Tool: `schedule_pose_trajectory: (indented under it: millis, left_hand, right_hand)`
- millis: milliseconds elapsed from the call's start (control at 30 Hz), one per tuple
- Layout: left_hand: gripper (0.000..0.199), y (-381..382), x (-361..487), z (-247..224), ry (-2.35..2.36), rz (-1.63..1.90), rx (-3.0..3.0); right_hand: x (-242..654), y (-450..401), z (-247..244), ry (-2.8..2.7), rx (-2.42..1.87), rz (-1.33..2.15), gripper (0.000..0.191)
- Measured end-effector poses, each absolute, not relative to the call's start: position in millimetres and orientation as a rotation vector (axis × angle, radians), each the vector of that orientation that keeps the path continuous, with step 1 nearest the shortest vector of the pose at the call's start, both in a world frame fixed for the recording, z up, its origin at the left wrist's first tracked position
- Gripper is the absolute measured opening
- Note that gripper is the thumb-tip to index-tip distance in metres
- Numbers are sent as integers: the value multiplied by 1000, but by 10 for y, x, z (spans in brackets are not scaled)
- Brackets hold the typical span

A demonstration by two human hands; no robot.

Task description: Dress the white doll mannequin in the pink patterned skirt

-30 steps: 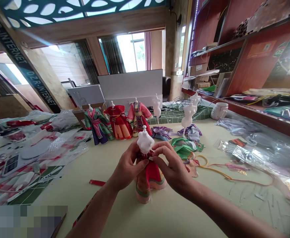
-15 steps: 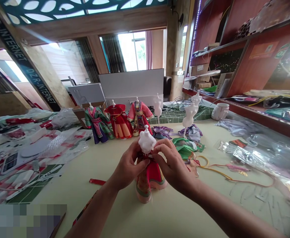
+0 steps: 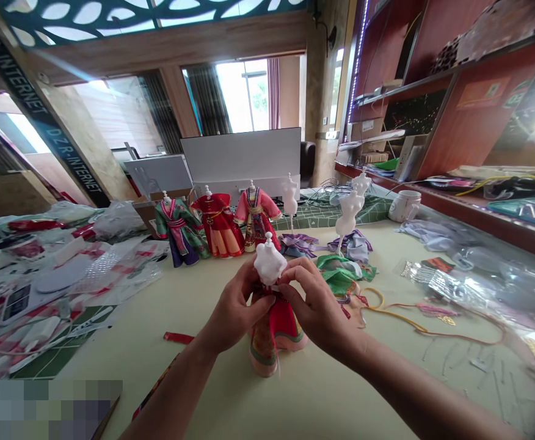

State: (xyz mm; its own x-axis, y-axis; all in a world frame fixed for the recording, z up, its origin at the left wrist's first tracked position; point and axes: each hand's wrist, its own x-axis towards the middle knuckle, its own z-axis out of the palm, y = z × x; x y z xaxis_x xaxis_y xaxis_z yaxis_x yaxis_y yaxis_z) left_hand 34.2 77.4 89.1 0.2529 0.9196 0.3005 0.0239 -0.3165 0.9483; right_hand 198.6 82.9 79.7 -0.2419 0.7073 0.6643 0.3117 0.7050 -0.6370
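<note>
In the middle of the table a small white mannequin (image 3: 270,261) stands upright, its chest bare. Around its lower body hangs a doll skirt (image 3: 284,327), red with a patterned gold panel and a green and pink hem. My left hand (image 3: 235,305) closes round the left side of the waist, thumb laid across the front. My right hand (image 3: 316,299) pinches at the skirt's waistband on the right, thumb and forefinger together. A thin red cord dangles down the front of the skirt. Fingers hide most of the waistband.
Behind stand dressed mannequins, one in a green robe (image 3: 180,232), one in a red dress (image 3: 219,226), one in a pink robe (image 3: 257,217). Bare white mannequins (image 3: 349,214) and folded green cloth (image 3: 338,275) are to the right. A red strip (image 3: 178,337) lies left; yellow cord (image 3: 405,322) lies right.
Almost nothing differs. Both hands keep their hold at the skirt's waist, with only slight finger movement, and the view has shifted very slightly.
</note>
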Motion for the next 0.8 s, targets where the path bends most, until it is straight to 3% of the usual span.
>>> schedule_pose_trajectory:
  millis: [300,800]
  left_hand:
    - [48,766,335,880,896,1198,1603]
    - [56,770,325,884,894,1186,1622]
  right_hand:
    - [1979,840,796,-1826,-804,465,11]
    - [1992,831,830,-1840,-758,406,13]
